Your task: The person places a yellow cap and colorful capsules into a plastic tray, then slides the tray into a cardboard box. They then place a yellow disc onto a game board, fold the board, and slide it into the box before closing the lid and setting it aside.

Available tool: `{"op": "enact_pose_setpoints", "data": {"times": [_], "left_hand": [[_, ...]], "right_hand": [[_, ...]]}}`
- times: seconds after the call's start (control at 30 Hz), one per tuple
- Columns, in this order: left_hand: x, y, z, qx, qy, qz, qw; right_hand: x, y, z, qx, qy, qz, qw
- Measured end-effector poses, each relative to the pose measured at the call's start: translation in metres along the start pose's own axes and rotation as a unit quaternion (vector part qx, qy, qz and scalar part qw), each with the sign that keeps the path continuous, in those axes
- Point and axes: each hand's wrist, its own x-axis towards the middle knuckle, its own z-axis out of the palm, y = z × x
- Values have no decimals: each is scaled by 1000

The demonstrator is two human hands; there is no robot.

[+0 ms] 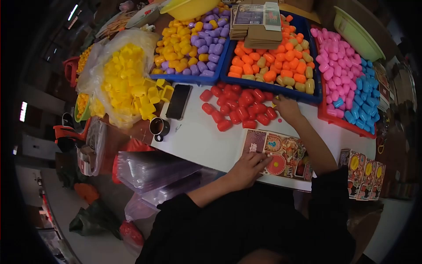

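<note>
My left hand (249, 168) lies spread over the left part of a printed card box (288, 154) at the table's front edge. Beyond the box, my right hand (285, 108) reaches to the right side of a pile of red capsules (239, 103). Something small and yellowish shows by its fingertips, too small to name; the fingers are bent, and their grip is hard to make out. Just behind that hand is a blue tray (274, 90) of orange and tan capsules. A small pink dot (280, 120) is on the white table below the hand.
A black phone (179, 102) and a dark cup (159, 127) stand left on the table (198, 141). Further left is a bag of yellow pieces (125, 79). Purple and yellow capsules fill another blue tray (189, 79); a red tray (347, 125) holds pink and blue ones. Printed boxes (361, 174) lean at right.
</note>
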Motion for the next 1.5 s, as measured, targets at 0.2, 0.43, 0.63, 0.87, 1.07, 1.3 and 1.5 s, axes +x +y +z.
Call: {"op": "enact_pose_setpoints", "data": {"times": [0.2, 0.43, 0.63, 0.87, 1.07, 1.3, 1.5], "left_hand": [[8, 0, 0, 21, -37, 7, 999], [19, 14, 2, 160, -78, 26, 984], [24, 15, 3, 234, -85, 28, 968], [21, -4, -18, 81, -56, 37, 994], [25, -10, -20, 47, -60, 28, 997], [26, -7, -19, -27, -36, -41, 998], [28, -7, -19, -36, -30, -39, 998]], "right_hand": [[-28, 20, 6, 157, 9, 119, 980], [-41, 32, 15, 120, 61, 132, 982], [-49, 25, -11, 72, -7, 150, 986], [-145, -58, -89, 169, 60, 59, 982], [-180, -81, -70, 215, 117, 58, 968], [-169, -95, -59, 288, 170, 54, 941], [-166, -108, -59, 301, 148, 66, 940]]}}
